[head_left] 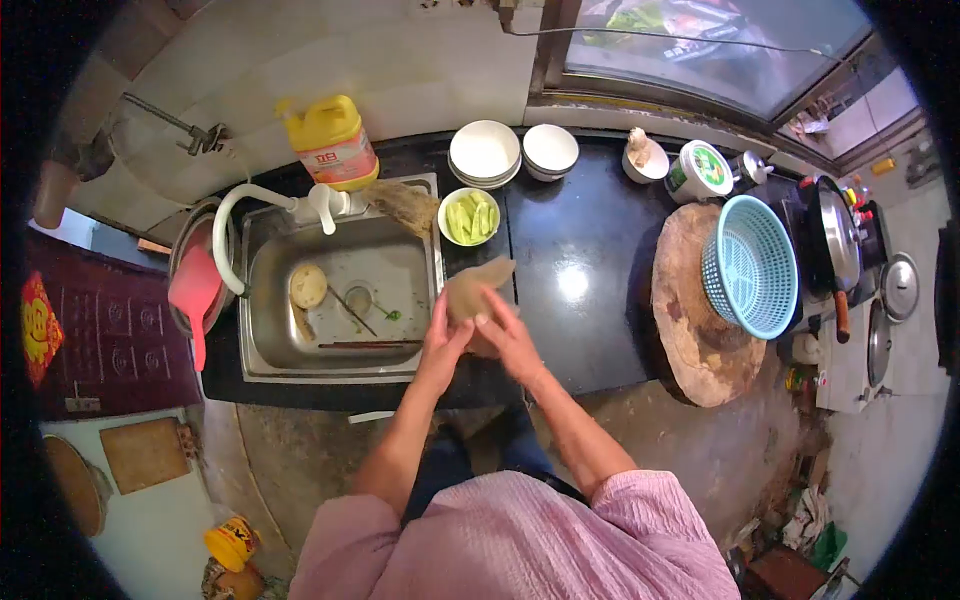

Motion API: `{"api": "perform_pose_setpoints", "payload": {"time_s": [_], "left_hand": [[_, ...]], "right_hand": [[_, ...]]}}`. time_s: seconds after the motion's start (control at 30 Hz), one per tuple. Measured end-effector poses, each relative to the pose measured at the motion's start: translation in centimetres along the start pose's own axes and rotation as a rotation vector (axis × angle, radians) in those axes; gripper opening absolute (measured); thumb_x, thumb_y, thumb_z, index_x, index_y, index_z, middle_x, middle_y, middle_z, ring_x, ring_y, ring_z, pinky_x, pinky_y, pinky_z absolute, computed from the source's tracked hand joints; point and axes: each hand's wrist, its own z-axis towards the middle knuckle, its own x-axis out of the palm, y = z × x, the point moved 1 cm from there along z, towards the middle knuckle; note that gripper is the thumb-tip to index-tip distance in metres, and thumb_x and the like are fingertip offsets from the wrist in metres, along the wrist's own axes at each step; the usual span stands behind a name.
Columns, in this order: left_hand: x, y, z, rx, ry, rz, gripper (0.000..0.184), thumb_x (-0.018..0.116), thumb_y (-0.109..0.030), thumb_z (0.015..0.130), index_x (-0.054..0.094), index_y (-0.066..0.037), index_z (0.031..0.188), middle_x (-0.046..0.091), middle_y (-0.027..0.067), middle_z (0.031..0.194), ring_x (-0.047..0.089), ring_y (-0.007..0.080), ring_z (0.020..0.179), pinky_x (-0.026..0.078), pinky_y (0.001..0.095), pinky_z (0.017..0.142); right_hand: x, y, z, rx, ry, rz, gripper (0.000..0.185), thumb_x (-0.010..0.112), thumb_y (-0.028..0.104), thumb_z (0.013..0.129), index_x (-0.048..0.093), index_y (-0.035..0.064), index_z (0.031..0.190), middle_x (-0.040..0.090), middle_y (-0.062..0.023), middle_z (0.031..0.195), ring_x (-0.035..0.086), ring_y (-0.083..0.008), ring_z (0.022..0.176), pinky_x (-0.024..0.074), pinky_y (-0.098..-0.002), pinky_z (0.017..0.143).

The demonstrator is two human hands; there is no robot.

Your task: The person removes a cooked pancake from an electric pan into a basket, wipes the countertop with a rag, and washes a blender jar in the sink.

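Observation:
A thin beige-brown cloth (pixel 470 292) is held between my two hands just right of the sink, over the counter's front part. My left hand (pixel 445 335) has its fingers against the cloth's left and lower side. On the lower right side, my right hand (pixel 505 335) presses its fingers onto the cloth. Just behind the cloth stands a white bowl of pale green vegetable pieces (pixel 470 217). The steel sink (pixel 265 345) to the left contains a round pale item (pixel 309 286), chopsticks (pixel 365 345) and a green scrap.
Behind are stacked white bowls (pixel 484 152), (pixel 550 150) and a yellow detergent jug (pixel 335 145). A brown scrubber (pixel 402 205) lies at the sink's back corner. To the right, a blue basket (pixel 752 265) rests on a wooden board (pixel 690 330). A pink ladle (pixel 195 285) is at far left.

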Motion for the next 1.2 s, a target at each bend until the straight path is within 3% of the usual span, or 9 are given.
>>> {"api": "perform_pose_setpoints", "payload": {"time_s": [0.13,0.23,0.33,0.53,0.77,0.9,1.03,1.13,1.2], "left_hand": [[-1.1,0.4,4.8,0.033,0.034,0.365,0.052,0.066,-0.011,0.077,0.05,-0.008,0.126,0.061,0.0126,0.112,0.059,0.0263,0.1,0.046,0.036,0.088],[-1.6,0.3,7.9,0.298,0.138,0.874,0.055,0.065,-0.011,0.071,0.052,-0.011,0.125,0.054,0.0126,0.123,0.048,0.0359,0.115,0.041,0.0434,0.094],[0.1,1.6,6.5,0.419,0.272,1.417,0.053,0.061,-0.008,0.072,0.054,-0.014,0.124,0.048,0.0106,0.13,0.04,0.031,0.124,0.036,0.0458,0.096],[-0.8,4.7,0.9,0.634,0.542,1.348,0.055,0.055,0.001,0.07,0.057,-0.018,0.121,0.046,0.0048,0.135,0.039,0.0287,0.125,0.031,0.0457,0.098],[-3.6,5.8,-2.6,0.665,0.663,1.291,0.054,0.054,-0.001,0.066,0.061,-0.018,0.117,0.049,0.0056,0.132,0.043,0.0302,0.12,0.034,0.0467,0.095],[-5.7,9.1,-6.9,0.715,0.68,1.202,0.04,0.06,-0.009,0.067,0.066,-0.017,0.106,0.054,0.0026,0.126,0.047,0.0278,0.114,0.035,0.0457,0.094],[-4.2,8.2,-7.6,0.666,0.698,1.019,0.039,0.06,-0.003,0.065,0.066,-0.014,0.102,0.057,0.01,0.117,0.05,0.0317,0.109,0.039,0.0456,0.092],[-1.0,7.3,-1.9,0.629,0.432,0.904,0.04,0.06,-0.004,0.067,0.065,-0.014,0.105,0.058,0.0088,0.112,0.05,0.0309,0.106,0.042,0.0452,0.087],[2.2,6.9,0.9,0.626,0.398,1.107,0.039,0.06,-0.009,0.07,0.063,-0.015,0.108,0.058,0.0067,0.111,0.049,0.0286,0.107,0.04,0.0442,0.086]], "right_hand": [[-2.5,-1.7,-3.1,0.108,-0.22,0.063,0.037,0.05,0.029,0.095,0.052,0.0034,0.121,0.058,-0.0097,0.114,0.052,-0.0194,0.111,0.0398,-0.03,0.095],[-5.2,-5.3,-8.0,0.796,0.246,0.477,0.032,0.043,0.025,0.095,0.057,-0.0018,0.105,0.064,-0.0121,0.099,0.063,-0.0197,0.095,0.0495,-0.0346,0.087],[-4.7,-10.7,-12.1,1.138,0.123,0.915,0.037,0.044,0.026,0.091,0.056,-0.0065,0.105,0.06,-0.0246,0.11,0.056,-0.0373,0.11,0.0454,-0.0494,0.095],[-1.9,-12.7,-12.8,1.046,0.169,1.304,0.054,0.05,0.03,0.085,0.043,-0.011,0.12,0.046,-0.0297,0.127,0.042,-0.0434,0.124,0.0331,-0.0549,0.104],[-0.3,-13.9,-13.6,1.138,-0.28,1.419,0.061,0.023,0.045,0.095,0.035,-0.0029,0.131,0.04,-0.0278,0.133,0.041,-0.0443,0.123,0.0354,-0.0599,0.1],[1.5,-18.4,-13.6,0.928,-0.226,1.234,0.05,0.028,0.047,0.094,0.049,0.0147,0.126,0.051,-0.0124,0.127,0.049,-0.0351,0.116,0.0459,-0.057,0.088],[0.2,-19.8,-14.1,0.45,0.209,0.252,0.039,0.039,0.039,0.093,0.054,0.0105,0.115,0.058,-0.0131,0.113,0.056,-0.0348,0.104,0.0483,-0.0535,0.085],[-0.3,-17.7,-13.7,1.03,-0.174,1.192,0.04,0.045,0.03,0.09,0.05,-0.003,0.111,0.059,-0.0231,0.105,0.061,-0.0376,0.092,0.0489,-0.052,0.084],[-1.1,-17.3,-13.6,1.038,-0.271,1.055,0.045,0.038,0.028,0.091,0.046,-0.0123,0.111,0.057,-0.0284,0.103,0.06,-0.0394,0.094,0.0494,-0.0514,0.084]]}}
